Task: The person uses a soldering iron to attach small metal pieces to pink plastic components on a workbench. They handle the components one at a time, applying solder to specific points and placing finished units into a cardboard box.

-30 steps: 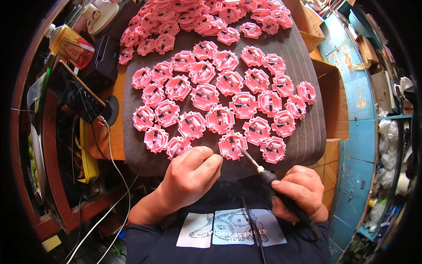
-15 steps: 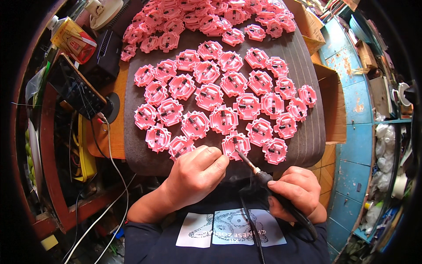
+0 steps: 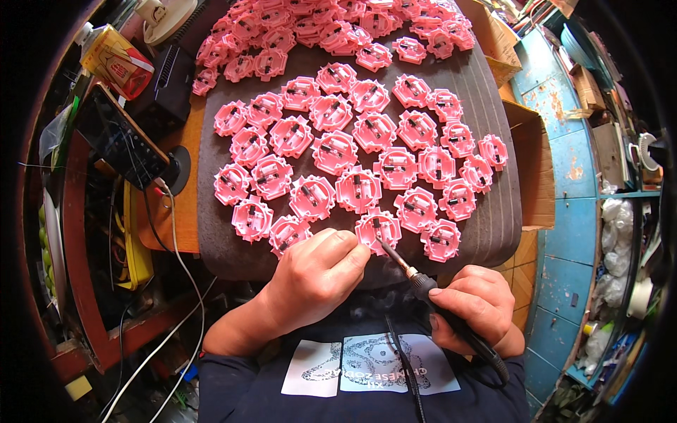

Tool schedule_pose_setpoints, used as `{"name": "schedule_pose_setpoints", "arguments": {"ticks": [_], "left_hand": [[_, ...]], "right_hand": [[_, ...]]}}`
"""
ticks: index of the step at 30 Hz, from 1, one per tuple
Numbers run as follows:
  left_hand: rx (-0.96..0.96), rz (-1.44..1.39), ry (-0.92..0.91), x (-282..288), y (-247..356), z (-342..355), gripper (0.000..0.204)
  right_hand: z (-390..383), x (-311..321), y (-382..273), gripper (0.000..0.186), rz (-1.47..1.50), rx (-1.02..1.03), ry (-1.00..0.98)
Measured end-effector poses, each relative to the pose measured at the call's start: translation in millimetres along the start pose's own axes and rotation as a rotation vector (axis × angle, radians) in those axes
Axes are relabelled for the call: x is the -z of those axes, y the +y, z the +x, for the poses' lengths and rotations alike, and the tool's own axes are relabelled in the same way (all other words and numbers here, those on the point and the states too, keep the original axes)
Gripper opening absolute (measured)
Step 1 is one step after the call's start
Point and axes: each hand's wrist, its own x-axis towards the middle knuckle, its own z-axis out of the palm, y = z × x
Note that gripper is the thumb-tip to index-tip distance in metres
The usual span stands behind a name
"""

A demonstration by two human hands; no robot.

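My right hand [image 3: 471, 310] is closed around the dark handle of a soldering iron [image 3: 424, 285], whose metal tip reaches into a pink plastic housing [image 3: 365, 229] fitted with small black-and-white parts. Beside that housing, my left hand [image 3: 317, 271] is pinched, with its fingertips close to the iron's tip; what they hold is too small to make out clearly. Many similar pink housings [image 3: 335, 151] lie face up in loose rows on a dark padded board [image 3: 493, 225], with a dense pile of more [image 3: 303, 32] at its far end. A faint wisp of smoke hangs below the tip.
At left are a propped phone [image 3: 120, 141] with cables, a bottle [image 3: 116, 63], a black box [image 3: 159, 92] and an orange wooden surface [image 3: 169, 222]. Cardboard boxes [image 3: 532, 169] stand right of the board, beside worn blue cabinets [image 3: 571, 225] and shelves holding plastic bags [image 3: 617, 233].
Both hands and the iron have shifted slightly right and up in the view since a second ago; the iron's tip stays at the same housing. Little differs from half a second ago.
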Motion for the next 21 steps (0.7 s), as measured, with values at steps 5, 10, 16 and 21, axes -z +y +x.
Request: {"name": "schedule_pose_setpoints", "arguments": {"ticks": [5, 10, 16, 21], "left_hand": [[-0.008, 0.007, 0.025, 0, 0, 0, 0.035], [-0.023, 0.010, 0.097, 12, 2, -4, 0.031], [0.023, -0.011, 0.161, 16, 4, -11, 0.032], [0.015, -0.022, 0.134, 25, 2, -16, 0.031]], "right_hand": [[0, 3, -2, 0.039, -0.002, -0.019, 0.000], [0, 5, -3, 0.039, -0.012, -0.023, -0.007], [3, 1, -4, 0.040, -0.026, -0.006, -0.029], [6, 0, -6, 0.041, -0.050, -0.006, -0.046]]}}
